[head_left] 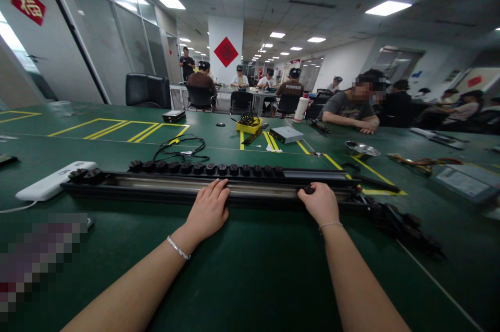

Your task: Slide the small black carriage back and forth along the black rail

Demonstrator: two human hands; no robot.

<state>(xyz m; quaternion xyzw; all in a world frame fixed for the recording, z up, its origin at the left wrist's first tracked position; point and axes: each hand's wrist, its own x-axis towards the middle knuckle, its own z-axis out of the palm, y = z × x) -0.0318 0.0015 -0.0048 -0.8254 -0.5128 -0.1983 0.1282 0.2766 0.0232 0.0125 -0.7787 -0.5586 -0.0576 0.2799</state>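
A long black rail [156, 197] with a silvery channel along its middle lies across the green table in front of me. My left hand [209, 206] rests on the rail near its centre, palm down, fingers stretched over the channel. Farther right, my right hand [323, 201] pinches a small round black piece [309, 189] at the channel; its underside is hidden. Behind the rail stands a row of similar black round pieces [210, 169], several in number. Two more black pieces [91, 175] sit at the rail's left end.
A white power strip [57, 181] touches the left end area. Black cable [187, 147], a yellow box [249, 126], a grey metal box [286, 135] and a metal bowl [362, 148] lie beyond. At right are dark parts [406, 225] and a power supply [464, 182]. A person [353, 105] sits opposite.
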